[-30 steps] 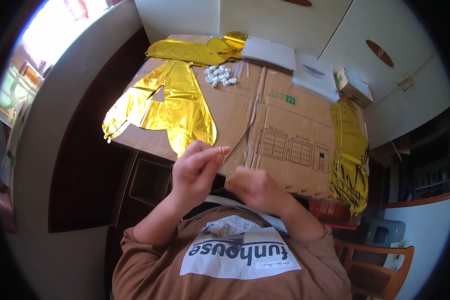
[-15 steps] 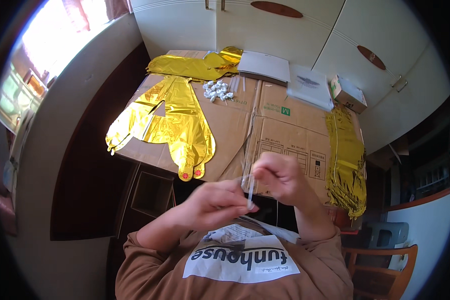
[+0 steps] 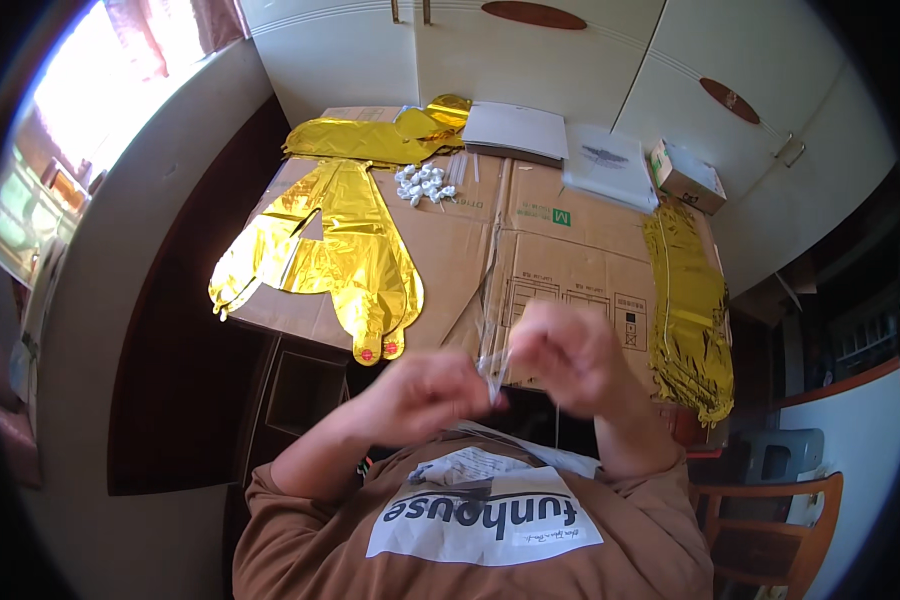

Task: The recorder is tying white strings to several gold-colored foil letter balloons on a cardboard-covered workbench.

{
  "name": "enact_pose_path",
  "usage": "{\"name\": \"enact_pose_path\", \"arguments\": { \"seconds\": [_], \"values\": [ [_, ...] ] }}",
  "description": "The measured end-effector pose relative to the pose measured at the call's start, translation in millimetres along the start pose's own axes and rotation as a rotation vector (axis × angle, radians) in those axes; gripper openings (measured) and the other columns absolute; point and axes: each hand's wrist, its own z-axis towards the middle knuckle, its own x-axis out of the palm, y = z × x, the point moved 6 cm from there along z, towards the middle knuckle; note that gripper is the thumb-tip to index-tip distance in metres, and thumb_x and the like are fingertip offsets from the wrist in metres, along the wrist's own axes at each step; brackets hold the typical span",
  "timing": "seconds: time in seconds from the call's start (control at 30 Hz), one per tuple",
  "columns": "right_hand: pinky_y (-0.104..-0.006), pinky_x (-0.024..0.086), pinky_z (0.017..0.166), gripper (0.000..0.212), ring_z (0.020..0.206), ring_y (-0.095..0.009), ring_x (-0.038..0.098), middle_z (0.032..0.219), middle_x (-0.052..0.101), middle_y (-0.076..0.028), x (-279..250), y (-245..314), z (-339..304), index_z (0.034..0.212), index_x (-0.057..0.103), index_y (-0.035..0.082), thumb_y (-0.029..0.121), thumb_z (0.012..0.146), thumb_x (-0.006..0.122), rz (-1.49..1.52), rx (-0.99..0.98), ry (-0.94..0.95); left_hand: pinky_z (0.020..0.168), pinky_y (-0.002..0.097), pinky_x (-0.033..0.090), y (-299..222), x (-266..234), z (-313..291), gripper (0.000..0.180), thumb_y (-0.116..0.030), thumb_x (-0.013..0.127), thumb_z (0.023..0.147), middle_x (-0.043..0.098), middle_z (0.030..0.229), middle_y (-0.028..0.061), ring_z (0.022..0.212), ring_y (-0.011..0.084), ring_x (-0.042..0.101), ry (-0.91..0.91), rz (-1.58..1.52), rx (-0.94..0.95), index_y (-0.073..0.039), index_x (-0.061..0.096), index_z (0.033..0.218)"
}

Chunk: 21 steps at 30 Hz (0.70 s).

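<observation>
In front of my chest, just over the table's near edge, both hands are closed on one thin, clear plastic strip [image 3: 494, 372]. My left hand [image 3: 420, 395] pinches its lower end, and my right hand [image 3: 562, 350] grips the upper end with curled fingers. Motion smears the fingers and the strip, so its exact kind is hard to make out. Left of my hands, a flat gold foil balloon [image 3: 375, 240] shaped like an A lies with two red-dotted tabs toward me. Beyond it sits a small pile of crumpled white pieces [image 3: 425, 183], with thin clear strips [image 3: 465, 168] beside it.
Flattened cardboard [image 3: 575, 255] covers the table. More gold foil [image 3: 355, 140] lies at the back left, creased gold foil [image 3: 685, 310] along the right edge. A white flat box [image 3: 515, 125], a clear plastic bag [image 3: 610, 172] and a small carton [image 3: 688, 177] line the back. A wooden chair [image 3: 820, 530] stands right.
Both hands keep their hold on the clear strip. They have shifted slightly, the right one a little higher, and the strip looks more bunched between them. The view has turned slightly.
</observation>
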Motion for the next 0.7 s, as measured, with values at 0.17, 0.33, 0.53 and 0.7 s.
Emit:
{"name": "enact_pose_path", "arguments": {
  "seconds": [0.17, 0.33, 0.53, 0.7],
  "values": [
    [-0.0372, 0.046, 0.054, 0.014, 0.062, -0.03, 0.059, 0.068, 0.055, -0.012, 46.6, 4.9, -15.8, 0.08, 0.057, 0.005, 0.014, 0.089, 0.061, -0.098, -0.207, 0.36, 0.065, 0.032, 0.046, -2.6, -45.5, -5.7, 0.005, 0.003, 0.061, 0.083, 0.064, 0.084, 0.0104, 0.074, 0.0206, 0.06, -0.481, -0.005, 0.021, 0.001, 0.066, 0.085],
    [-0.0395, 0.046, 0.057, 0.017, 0.066, -0.032, 0.059, 0.071, 0.055, -0.013, 18.6, -11.9, 1.2, 0.081, 0.056, 0.005, 0.018, 0.091, 0.059, -0.123, -0.046, 0.146, 0.066, 0.0315, 0.047, -21.6, -15.5, -1.5, 0.004, -0.002, 0.066, 0.084, 0.063, 0.082, 0.008, 0.075, 0.0193, 0.061, -0.158, -0.217, 0.179, 0.001, 0.066, 0.087],
    [-0.0363, 0.046, 0.058, 0.019, 0.064, -0.03, 0.06, 0.069, 0.056, -0.013, -3.1, -7.6, 6.7, 0.08, 0.059, 0.005, 0.02, 0.091, 0.059, -0.145, -0.012, -0.001, 0.064, 0.0293, 0.045, -14.7, 11.4, 4.5, 0.013, 0.005, 0.058, 0.085, 0.059, 0.075, 0.0061, 0.072, 0.0162, 0.058, 0.008, -0.028, -0.015, 0.0, 0.068, 0.09],
    [-0.0369, 0.047, 0.058, 0.017, 0.065, -0.029, 0.061, 0.071, 0.058, -0.013, 28.8, -11.8, -8.7, 0.081, 0.061, 0.005, 0.019, 0.091, 0.06, -0.044, -0.055, 0.247, 0.066, 0.0269, 0.044, -5.3, -33.7, 0.1, 0.007, -0.001, 0.06, 0.088, 0.059, 0.076, 0.0079, 0.071, 0.0145, 0.057, -0.428, 0.136, 0.015, 0.002, 0.067, 0.088]
  ]
}}
